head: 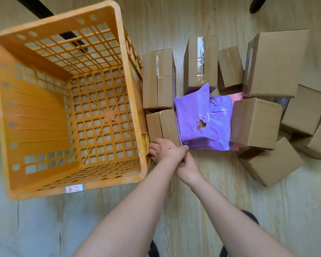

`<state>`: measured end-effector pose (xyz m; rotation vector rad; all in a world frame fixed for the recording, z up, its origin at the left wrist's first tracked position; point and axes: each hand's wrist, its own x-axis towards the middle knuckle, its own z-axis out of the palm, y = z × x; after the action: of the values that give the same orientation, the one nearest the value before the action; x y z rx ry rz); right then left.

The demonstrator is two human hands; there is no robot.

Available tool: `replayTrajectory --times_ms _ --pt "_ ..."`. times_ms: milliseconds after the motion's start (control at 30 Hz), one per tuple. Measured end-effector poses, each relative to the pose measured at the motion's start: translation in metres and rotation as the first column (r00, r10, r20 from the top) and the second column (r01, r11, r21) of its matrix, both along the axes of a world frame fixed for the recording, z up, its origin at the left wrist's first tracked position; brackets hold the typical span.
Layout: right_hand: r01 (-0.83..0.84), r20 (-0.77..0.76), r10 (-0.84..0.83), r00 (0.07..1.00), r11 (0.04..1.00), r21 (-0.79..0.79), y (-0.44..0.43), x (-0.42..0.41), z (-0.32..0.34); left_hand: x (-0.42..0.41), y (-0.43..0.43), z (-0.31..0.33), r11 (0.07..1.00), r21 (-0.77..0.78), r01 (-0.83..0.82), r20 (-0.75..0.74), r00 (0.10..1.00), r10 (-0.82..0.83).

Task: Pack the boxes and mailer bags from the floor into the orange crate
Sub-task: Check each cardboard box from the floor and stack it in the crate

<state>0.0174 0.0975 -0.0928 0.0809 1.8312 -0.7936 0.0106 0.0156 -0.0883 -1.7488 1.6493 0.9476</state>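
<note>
1. Pale wood-look flooring (220,182) fills the view, with the orange crate (143,160) at nine o'clock and the parcels spread from centre out to three o'clock.
2. Nearest the hands is a small cardboard box (162,125), just beside the crate's right wall. The left hand (165,150) curls over its near bottom edge, and the right hand (188,166) tucks in against that hand at the box's near right corner. Whether either has a firm hold I cannot tell — the fingertips are hidden.
3. To do this step well, I would get fingers under the base from both sides, lift straight up to clear the crate rim, then set the box flat into a corner so later ones stack square.
4. Touching that box at its three o'clock side lies a torn purple mailer bag (193,117), overlapping a second purple mailer (220,123), with a pink mailer (235,96) showing beneath — soft things, best laid in last.
5. More cardboard boxes ring them: a taped box (157,78) at twelve o'clock, a large box (274,62) toward two.
6. Nothing lies in the crate yet; its lattice floor shows bare, so packing has barely begun.
</note>
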Motion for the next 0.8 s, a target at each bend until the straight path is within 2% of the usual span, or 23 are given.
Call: replayTrajectory --times_ms 167,367,433,567,800 --pt "0.091 0.041 -0.089 0.995 0.995 -0.045 0.004 0.005 -0.008 -0.006 0.003 0.005 0.989 0.143 0.042 0.058 0.997 -0.05" --pt "0.105 0.019 -0.105 0.994 0.994 -0.038 0.023 0.006 0.002 0.019 0.021 -0.002 0.968 0.216 0.13 -0.05 0.991 -0.122" --pt "0.114 -0.003 -0.114 0.993 0.993 -0.038 0.027 0.007 0.003 0.034 0.027 -0.007 0.97 0.204 0.132 -0.146 0.984 -0.103" --pt "0.145 -0.061 -0.148 0.987 0.988 -0.051 0.029 0.012 -0.001 0.051 0.026 -0.011 0.995 0.086 0.046 -0.295 0.955 -0.019" --pt "0.058 -0.261 -0.084 0.962 0.993 -0.105 0.033 0.02 0.016 0.031 0.014 0.001 1.0 -0.015 -0.015 -0.195 0.981 0.012"
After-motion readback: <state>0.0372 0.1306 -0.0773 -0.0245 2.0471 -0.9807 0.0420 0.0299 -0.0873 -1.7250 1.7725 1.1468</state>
